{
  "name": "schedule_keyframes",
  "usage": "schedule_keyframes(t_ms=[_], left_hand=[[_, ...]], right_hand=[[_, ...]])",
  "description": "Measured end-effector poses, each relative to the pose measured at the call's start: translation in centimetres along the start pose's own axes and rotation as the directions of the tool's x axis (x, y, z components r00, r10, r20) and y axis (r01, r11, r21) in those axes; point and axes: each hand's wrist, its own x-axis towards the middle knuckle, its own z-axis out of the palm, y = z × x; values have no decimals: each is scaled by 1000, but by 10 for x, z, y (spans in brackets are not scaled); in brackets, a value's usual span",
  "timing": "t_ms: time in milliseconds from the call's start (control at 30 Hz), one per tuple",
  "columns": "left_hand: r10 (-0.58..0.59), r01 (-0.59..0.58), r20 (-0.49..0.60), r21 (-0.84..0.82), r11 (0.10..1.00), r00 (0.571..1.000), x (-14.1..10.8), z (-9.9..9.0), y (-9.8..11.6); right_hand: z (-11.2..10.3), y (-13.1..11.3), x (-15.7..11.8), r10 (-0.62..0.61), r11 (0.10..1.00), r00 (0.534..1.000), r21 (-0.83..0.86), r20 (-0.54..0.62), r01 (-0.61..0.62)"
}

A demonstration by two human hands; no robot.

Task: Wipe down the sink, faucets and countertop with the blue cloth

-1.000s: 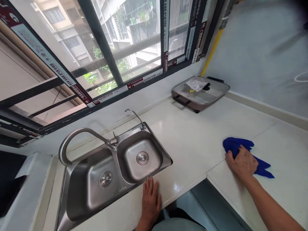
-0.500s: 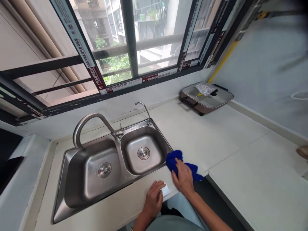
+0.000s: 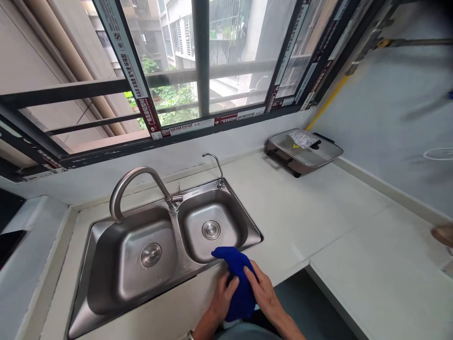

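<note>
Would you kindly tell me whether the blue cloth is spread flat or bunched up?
Bunched up: the blue cloth is gathered between the left hand and the right hand, not laid flat.

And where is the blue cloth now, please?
The blue cloth is at bottom centre of the head view, held between the left hand and right hand, near the sink.

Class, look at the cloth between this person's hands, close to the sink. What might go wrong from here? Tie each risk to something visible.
1. The cloth has its tip by the front rim of the sink; if it slipped forward, it might drop into a bowl.
2. Both the left hand and right hand hold it near the counter's front edge; a loosened grip could let it fall.
</note>
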Motion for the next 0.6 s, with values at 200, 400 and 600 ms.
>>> schedule_keyframes(t_ms=[200,400,600], left_hand=[[-119,116,-42,-57,992,992,14,20,9],[-81,86,-28,362,928,996,36,51,55],[80,-16,-310,204,979,947,76,77,96]], right_hand=[[-18,20,19,-222,934,975,-285,2,214],[-64,24,50,-204,914,979,-361,-18,184],[-135,6,81,-69,962,982,-272,-176,18]])
